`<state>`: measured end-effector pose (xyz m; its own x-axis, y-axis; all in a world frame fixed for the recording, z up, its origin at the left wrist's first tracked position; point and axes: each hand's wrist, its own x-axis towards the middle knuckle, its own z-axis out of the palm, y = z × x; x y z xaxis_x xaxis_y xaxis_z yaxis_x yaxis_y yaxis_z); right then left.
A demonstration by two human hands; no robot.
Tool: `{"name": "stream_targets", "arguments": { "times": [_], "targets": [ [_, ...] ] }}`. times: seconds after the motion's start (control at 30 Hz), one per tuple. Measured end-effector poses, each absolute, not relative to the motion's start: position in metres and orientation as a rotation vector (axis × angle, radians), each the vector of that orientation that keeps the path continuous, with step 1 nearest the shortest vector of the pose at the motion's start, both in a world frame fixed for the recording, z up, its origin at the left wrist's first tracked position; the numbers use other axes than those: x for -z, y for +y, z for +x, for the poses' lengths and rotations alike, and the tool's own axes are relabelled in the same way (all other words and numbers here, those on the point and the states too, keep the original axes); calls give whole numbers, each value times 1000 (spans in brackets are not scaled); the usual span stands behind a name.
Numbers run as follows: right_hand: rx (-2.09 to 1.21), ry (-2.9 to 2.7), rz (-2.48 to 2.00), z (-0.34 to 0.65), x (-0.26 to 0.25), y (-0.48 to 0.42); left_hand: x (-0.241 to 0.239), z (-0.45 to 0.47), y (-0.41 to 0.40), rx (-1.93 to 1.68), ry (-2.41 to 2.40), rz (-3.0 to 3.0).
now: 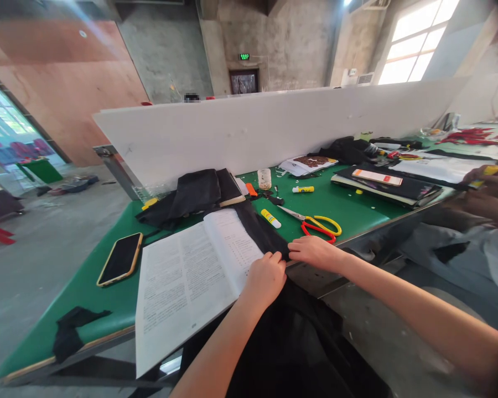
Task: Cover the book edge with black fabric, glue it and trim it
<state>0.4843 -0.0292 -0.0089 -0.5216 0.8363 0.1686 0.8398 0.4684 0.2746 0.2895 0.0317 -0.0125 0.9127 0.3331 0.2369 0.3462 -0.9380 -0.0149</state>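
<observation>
My left hand (265,277) is curled shut at the right edge of an open book (191,276), pinching a strip of black cloth (262,228) that runs along the book's right page. My right hand (313,251) lies just right of it, fingers pressed together on the same cloth at the table's front edge. The cloth hangs down over my lap. Scissors (317,225) with yellow and red handles lie just behind my right hand. A glue stick (270,218) rests between the cloth and the scissors.
A phone (120,258) lies left of the book on the green table (103,287). Folded black fabric (191,196), a small jar (264,178) and another glue stick (302,189) sit farther back before a white partition (249,127). Another person's hands (492,190) work at right.
</observation>
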Motion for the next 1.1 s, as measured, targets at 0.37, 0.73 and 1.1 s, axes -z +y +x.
{"name": "stream_targets", "arguments": {
  "times": [0.37,0.73,1.1],
  "targets": [
    [213,-2578,-1578,510,27,-59,38,275,32,530,-476,-3044],
    [283,-2171,-1619,489,35,-62,43,273,33,512,-417,-2984],
    [-735,-902,-1184,413,-10,31,45,278,31,500,-449,-3044]
  ]
}}
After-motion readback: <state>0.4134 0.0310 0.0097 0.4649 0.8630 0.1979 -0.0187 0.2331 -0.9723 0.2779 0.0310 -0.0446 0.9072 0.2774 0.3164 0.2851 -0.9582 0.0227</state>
